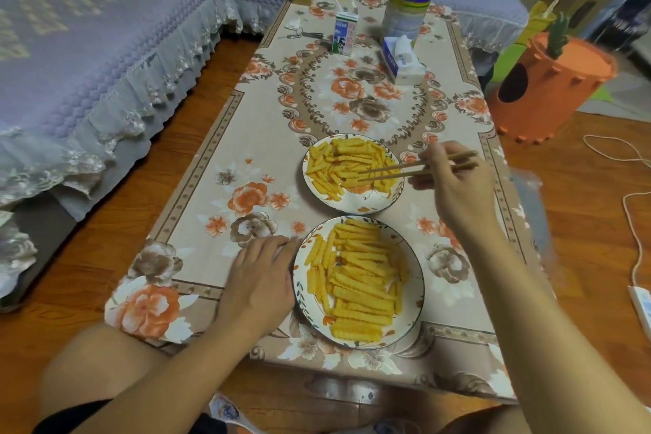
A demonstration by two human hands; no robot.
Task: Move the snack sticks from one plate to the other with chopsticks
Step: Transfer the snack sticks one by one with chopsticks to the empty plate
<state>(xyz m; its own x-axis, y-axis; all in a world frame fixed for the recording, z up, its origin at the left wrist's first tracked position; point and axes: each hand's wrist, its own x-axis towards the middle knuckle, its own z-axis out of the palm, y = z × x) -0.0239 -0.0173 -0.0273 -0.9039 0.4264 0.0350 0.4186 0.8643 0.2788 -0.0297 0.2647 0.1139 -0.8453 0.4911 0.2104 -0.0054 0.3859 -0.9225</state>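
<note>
Both hands are on the job, though only one does the reaching. Nearest the camera, the left hand (262,278) rests flat on the surface (218,187), fingers relaxed and straight, touching the left rim of the near plate (299,292) and holding nothing. That plate carries a heap of snack sticks (359,285), most lying crosswise, left to right, with a few along its left side running away from the person.

Farther out, the right hand (454,183) hovers at the right edge of the far plate (363,204), fingers curled round a pair of chopsticks (415,167). These point leftward, nearly level, their tips a little apart over the right part of that plate's pile. The sticks under the tips lie mostly crosswise too, so they run close to parallel with the chopsticks. Whether a stick is pinched yet cannot be told.

Judging by this, the right hand is the nearer one, and a pinch across a stick's long axis would need the tips turned somewhat.
</note>
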